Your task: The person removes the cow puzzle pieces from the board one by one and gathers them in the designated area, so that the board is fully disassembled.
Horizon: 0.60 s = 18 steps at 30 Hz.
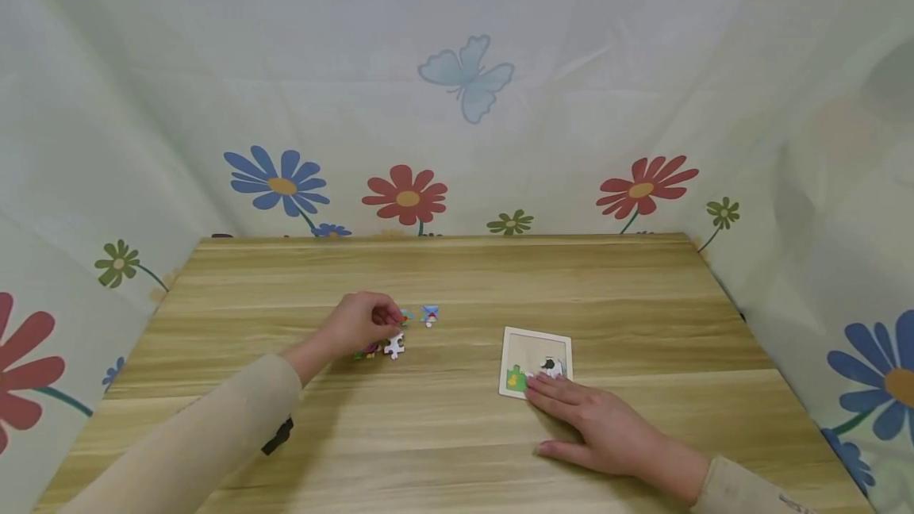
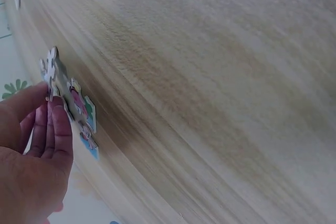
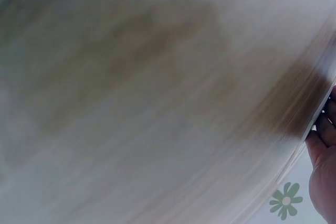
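Observation:
Near the left of the table my left hand [image 1: 362, 318] pinches a jigsaw puzzle piece [image 1: 394, 345] between thumb and fingertips, its pale side showing. In the left wrist view the piece [image 2: 51, 72] stands just past the fingertips of the hand [image 2: 37, 140]. Further colourful puzzle pieces [image 2: 79, 100] lie close by, partly covered by the hand. My right hand [image 1: 600, 424] rests with its fingers extended over the lower edge of a small square puzzle tray [image 1: 505, 363]. Inside the tray sit a green piece with a yellow duck [image 1: 514, 378] and a black-and-white piece [image 1: 553, 366], partly under the fingertips.
One blue puzzle piece [image 1: 429, 315] lies just right of the left hand. The wooden table [image 1: 457, 435] ends against a hanging cloth [image 1: 343, 101] printed with flowers and a butterfly, behind and at both sides.

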Each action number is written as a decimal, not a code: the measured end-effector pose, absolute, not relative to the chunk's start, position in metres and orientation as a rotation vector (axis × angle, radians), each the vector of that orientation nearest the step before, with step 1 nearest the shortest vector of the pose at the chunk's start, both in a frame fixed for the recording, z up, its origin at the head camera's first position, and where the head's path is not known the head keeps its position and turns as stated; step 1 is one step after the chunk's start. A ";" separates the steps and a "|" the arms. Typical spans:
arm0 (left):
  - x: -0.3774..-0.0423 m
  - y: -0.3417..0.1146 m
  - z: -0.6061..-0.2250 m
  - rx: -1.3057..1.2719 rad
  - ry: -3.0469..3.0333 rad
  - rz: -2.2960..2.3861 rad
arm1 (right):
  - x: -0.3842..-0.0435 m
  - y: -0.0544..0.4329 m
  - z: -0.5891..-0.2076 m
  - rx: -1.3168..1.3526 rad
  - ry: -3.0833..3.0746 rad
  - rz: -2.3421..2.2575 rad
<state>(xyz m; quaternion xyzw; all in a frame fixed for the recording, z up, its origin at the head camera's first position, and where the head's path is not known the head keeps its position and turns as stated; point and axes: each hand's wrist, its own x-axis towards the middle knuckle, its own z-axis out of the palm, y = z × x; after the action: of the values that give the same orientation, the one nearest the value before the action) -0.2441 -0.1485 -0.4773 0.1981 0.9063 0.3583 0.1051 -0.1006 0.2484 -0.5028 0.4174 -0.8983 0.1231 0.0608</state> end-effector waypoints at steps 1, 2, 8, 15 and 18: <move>-0.244 -0.148 -0.478 0.586 2.678 1.049 | -0.101 0.248 -0.503 1.264 -2.717 0.372; -0.244 -0.148 -0.478 0.587 2.680 1.047 | -0.101 0.249 -0.503 1.265 -2.716 0.375; -0.242 -0.147 -0.478 0.633 2.696 1.033 | -0.101 0.249 -0.503 1.268 -2.705 0.371; -0.241 -0.146 -0.482 0.669 2.736 1.005 | -0.100 0.248 -0.503 1.268 -2.710 0.373; -0.241 -0.146 -0.483 0.680 2.748 0.987 | -0.099 0.248 -0.503 1.264 -2.713 0.372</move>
<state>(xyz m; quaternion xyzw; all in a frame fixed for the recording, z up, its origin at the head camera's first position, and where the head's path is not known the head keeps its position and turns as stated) -0.2411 -0.1462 -0.4829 0.2263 0.9142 0.3284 0.0719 -0.0993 0.2481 -0.5030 0.4183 -0.8977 0.1232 0.0626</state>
